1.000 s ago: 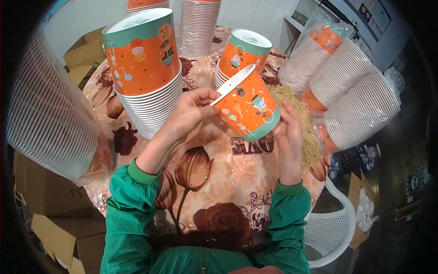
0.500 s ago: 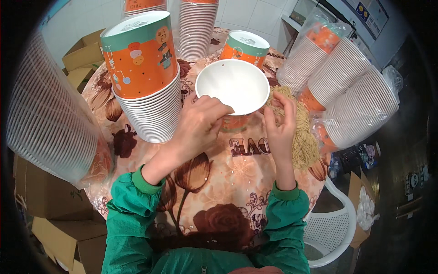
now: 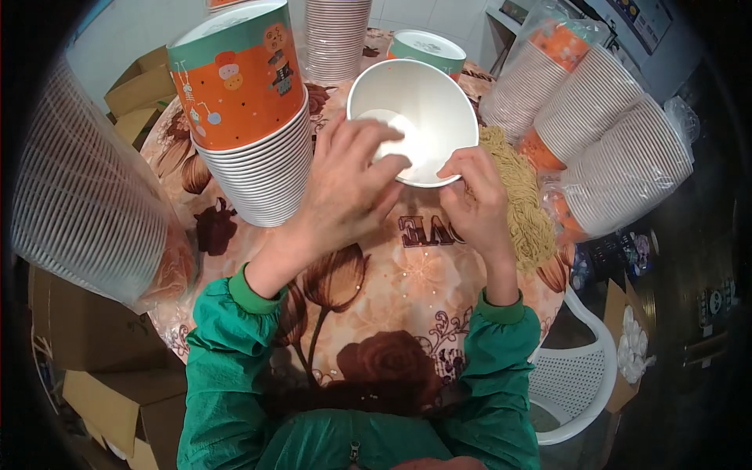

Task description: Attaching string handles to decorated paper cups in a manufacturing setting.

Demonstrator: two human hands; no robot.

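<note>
A paper bowl (image 3: 442,117), white inside, tips its mouth toward me in the middle of the table. My right hand (image 3: 476,188) pinches the bowl's near right rim between thumb and fingers. Over the near left rim, my left hand (image 3: 348,172) has its fingers apart and slightly blurred; whether it touches the bowl is hard to see. Left of that hand stands a tall stack of white-rimmed paper bowls (image 3: 254,172), topped by an upside-down orange and green one (image 3: 239,86). Beside my right hand lies a bundle of tan yarn-like strands (image 3: 521,207).
Another upside-down bowl (image 3: 429,48) stands behind the held one. Bagged bowl stacks (image 3: 627,168) lean at the right, and a big wrapped stack (image 3: 94,211) rises at the left. A white chair (image 3: 572,376) and cardboard boxes (image 3: 102,399) flank the flowered tablecloth (image 3: 376,313).
My right hand, apart from the bowl before, now grips its rim. My left fingers have loosened from the rim and spread. The bowl has tilted more toward me.
</note>
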